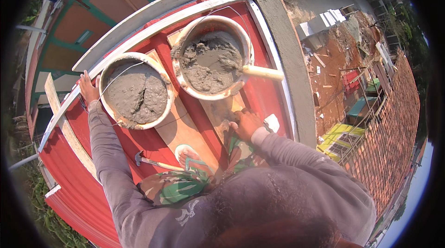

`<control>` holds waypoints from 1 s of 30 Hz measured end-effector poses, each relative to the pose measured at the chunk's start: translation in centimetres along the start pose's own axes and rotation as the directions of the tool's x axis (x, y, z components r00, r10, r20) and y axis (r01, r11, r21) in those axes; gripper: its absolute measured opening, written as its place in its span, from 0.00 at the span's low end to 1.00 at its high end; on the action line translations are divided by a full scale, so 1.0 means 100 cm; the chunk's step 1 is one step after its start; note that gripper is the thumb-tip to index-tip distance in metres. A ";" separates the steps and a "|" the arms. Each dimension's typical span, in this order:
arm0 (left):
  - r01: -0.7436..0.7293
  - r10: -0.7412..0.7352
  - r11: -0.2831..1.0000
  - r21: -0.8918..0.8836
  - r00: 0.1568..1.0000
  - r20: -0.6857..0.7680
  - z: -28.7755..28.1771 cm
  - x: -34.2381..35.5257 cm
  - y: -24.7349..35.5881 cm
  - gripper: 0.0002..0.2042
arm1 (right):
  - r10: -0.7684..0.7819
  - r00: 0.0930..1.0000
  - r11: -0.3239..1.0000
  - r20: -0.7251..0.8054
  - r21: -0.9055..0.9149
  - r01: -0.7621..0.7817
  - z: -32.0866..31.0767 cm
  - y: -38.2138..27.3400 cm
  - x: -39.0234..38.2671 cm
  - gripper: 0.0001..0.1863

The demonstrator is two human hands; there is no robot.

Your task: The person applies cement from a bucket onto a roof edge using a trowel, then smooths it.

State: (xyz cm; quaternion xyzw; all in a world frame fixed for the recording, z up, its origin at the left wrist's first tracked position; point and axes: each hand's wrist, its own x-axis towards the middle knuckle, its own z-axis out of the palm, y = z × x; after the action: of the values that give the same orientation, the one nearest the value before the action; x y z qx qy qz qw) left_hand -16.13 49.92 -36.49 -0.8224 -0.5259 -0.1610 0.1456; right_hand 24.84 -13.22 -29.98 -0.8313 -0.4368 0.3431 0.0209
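Two pale buckets of wet grey mortar stand on a red metal roof, the left bucket (105, 65) slightly nearer than the right bucket (178, 69). My left hand (89, 89) is at the outer side of the left bucket, fingers stretched out by the white edge board. A wooden handle (263, 73) sticks out over the right bucket's rim; its tool end is sunk in the mortar (208, 62). My right hand (247, 124) is below that bucket, near my knee, its fingers curled. Whatever it may hold is blurred and hidden.
A hammer (157, 163) lies beside my sandalled foot (187, 155) on a wooden plank (178, 123). White boards (185, 21) edge the roof at the far side. A mortar-topped wall (292, 72) runs along the right, with a drop to a debris-strewn yard (331, 81) beyond.
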 end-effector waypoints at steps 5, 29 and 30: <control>0.126 -0.123 0.991 -0.036 0.990 0.073 -0.022 -0.002 0.030 0.41 | 0.068 0.995 0.998 0.078 0.005 -0.069 0.003 -0.009 0.006 0.34; 0.332 -0.333 0.894 -0.300 0.942 0.051 -0.057 -0.017 0.037 0.56 | 0.025 0.976 0.996 -0.217 -0.074 -0.042 0.031 -0.010 0.066 0.34; 0.410 -0.428 0.850 -0.330 0.904 0.022 -0.059 -0.020 0.037 0.58 | 0.134 0.983 0.991 -0.128 0.005 -0.135 0.019 -0.033 0.068 0.33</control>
State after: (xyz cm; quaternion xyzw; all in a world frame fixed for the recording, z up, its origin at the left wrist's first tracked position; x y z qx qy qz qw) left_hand -14.25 44.41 -32.26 -0.6960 -0.6542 -0.2955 -0.0177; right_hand 23.93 -6.68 -34.07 -0.8793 -0.3781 0.2888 0.0241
